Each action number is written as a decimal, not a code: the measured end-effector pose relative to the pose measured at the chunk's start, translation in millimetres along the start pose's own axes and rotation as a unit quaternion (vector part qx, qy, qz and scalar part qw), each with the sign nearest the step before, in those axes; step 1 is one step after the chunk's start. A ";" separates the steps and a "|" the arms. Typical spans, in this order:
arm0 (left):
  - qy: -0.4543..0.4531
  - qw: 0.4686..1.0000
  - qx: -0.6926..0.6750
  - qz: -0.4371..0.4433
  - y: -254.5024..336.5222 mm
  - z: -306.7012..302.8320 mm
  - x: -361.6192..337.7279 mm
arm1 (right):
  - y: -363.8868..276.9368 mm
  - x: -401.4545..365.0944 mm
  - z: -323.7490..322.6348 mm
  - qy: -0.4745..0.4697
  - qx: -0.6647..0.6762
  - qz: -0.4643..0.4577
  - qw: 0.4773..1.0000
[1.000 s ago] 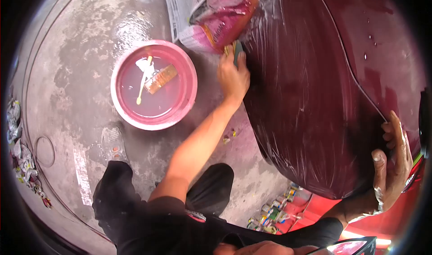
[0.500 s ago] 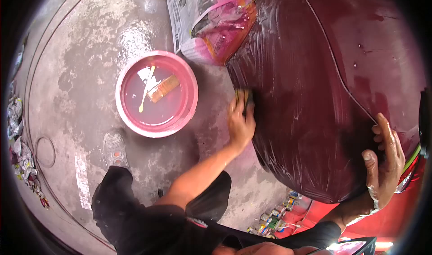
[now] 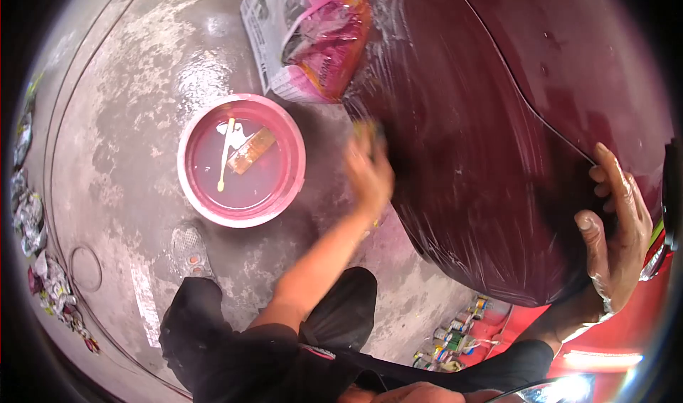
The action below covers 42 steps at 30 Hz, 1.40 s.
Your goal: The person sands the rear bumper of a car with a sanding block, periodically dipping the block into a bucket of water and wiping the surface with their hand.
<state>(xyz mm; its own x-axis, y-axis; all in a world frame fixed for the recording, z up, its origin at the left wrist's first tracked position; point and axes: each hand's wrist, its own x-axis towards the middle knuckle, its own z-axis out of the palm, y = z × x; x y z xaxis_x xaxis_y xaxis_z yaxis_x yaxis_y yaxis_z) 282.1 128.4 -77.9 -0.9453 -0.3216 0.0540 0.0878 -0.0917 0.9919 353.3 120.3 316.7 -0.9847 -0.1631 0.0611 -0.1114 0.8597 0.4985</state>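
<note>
My left hand [image 3: 370, 172], blurred by motion, is closed on a small yellow-and-dark pad [image 3: 368, 129]. The pad is against the left edge of a wet, dark red car body panel [image 3: 455, 154]; its exact kind is too smeared to tell. On the right, my right hand [image 3: 619, 236] rests on the panel near a long seam, thumb and fingers apart, holding nothing. Whitish residue coats its wrist. Streaks of pale liquid run down the panel's curved lower part.
A pink basin [image 3: 186, 157] of cloudy water stands on the stained concrete floor, with a brown block [image 3: 252, 150] and a yellow stick [image 3: 225, 157] in it. Newspaper and pink plastic [image 3: 320, 44] cover the panel's far end. Several cans [image 3: 452, 339] and a floor cable [image 3: 53, 182] lie around.
My left hand has shifted up and slightly left with the pad along the panel's edge. My right hand stays at the same part of the panel. The camera view has shifted a little.
</note>
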 end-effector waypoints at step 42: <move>0.009 0.988 -0.073 -0.133 -38.7 11.8 31.7 | 4.1 -12.6 6.4 0.103 0.012 0.045 0.994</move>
<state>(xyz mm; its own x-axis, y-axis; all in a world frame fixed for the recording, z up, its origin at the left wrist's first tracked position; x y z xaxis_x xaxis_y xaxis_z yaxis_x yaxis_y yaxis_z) 245.0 132.8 -113.2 -0.9355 -0.2848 -0.2092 -0.1167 -0.3097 0.9436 364.4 128.9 312.5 -0.9426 -0.1788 0.2819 -0.0296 0.8860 0.4628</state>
